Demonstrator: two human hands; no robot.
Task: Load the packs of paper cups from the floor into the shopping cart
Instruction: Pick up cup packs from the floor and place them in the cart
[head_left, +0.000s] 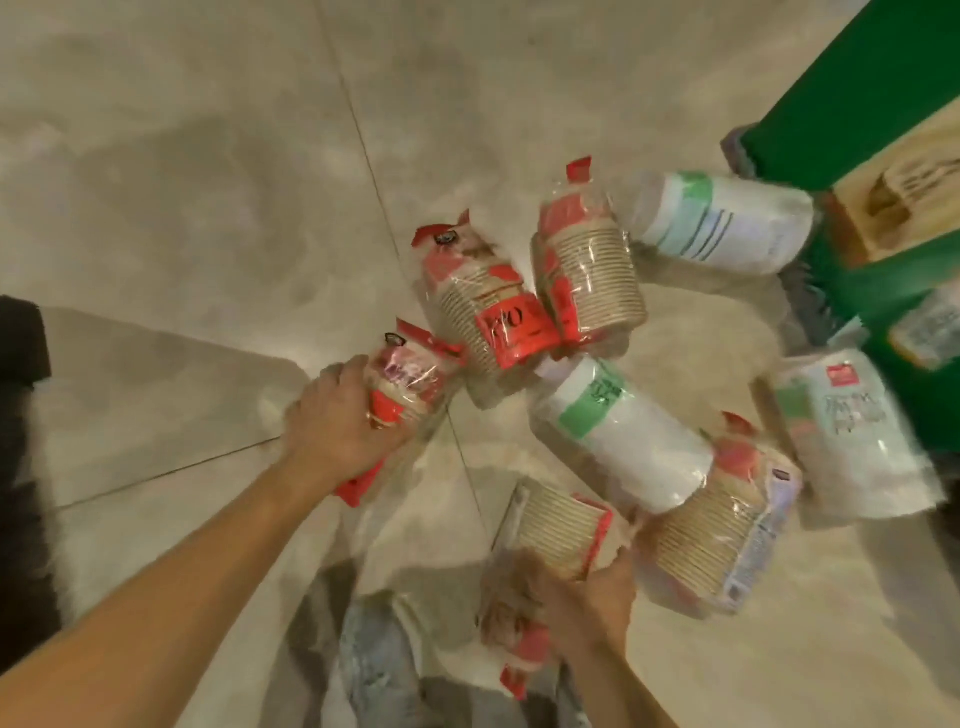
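Several packs of paper cups lie on the pale tiled floor. My left hand (340, 423) grips a red-labelled pack (408, 382) at the left of the pile. My right hand (587, 597) grips another red-labelled pack of brown cups (553, 530) at the bottom centre. Two more red packs (485, 306) (587, 270) lie beyond, side by side. White packs with green labels lie at the centre (618, 431), far right (722, 221) and right (852, 431). One brown-cup pack (722, 525) sits next to my right hand. No shopping cart is in view.
A green shelving unit (852, 104) with boxed goods stands at the upper right, close to the packs. A dark object (21, 415) is at the left edge. My jeans leg (374, 665) shows at the bottom. Open floor stretches to the upper left.
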